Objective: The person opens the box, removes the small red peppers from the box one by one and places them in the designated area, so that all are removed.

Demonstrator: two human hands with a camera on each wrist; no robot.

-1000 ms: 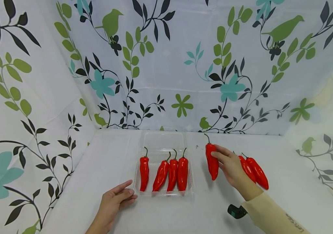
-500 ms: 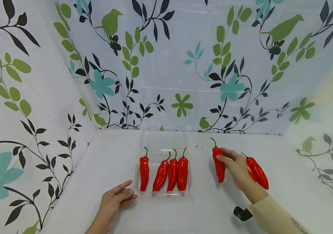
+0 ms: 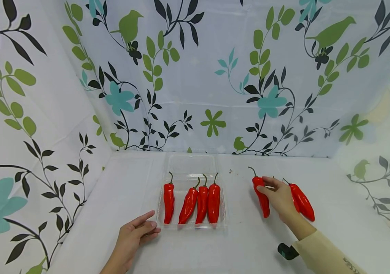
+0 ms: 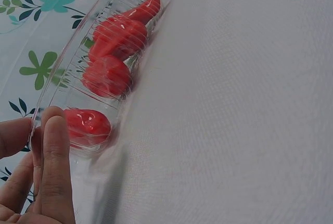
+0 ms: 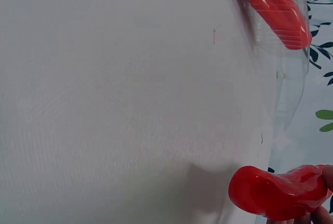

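My right hand pinches a red chili pepper by its side, thumb in front; its curved stem points up. In the right wrist view, that pepper shows its blunt end, with the fingertips at the frame edge. Beside the front left corner of a clear plastic container, my left hand lies with fairly straight, relaxed fingers at its edge. Several red peppers lie side by side in the container, stems away from me. Past the right hand lie more red peppers, partly hidden by it.
The container's clear lid lies folded back behind it. Everything stands on a white cloth. A patterned curtain closes off the back and sides. A black device hangs at the right wrist.
My right hand has moved right and slightly nearer to me with the pepper, away from the container. The left hand and the peppers in the container have stayed put.
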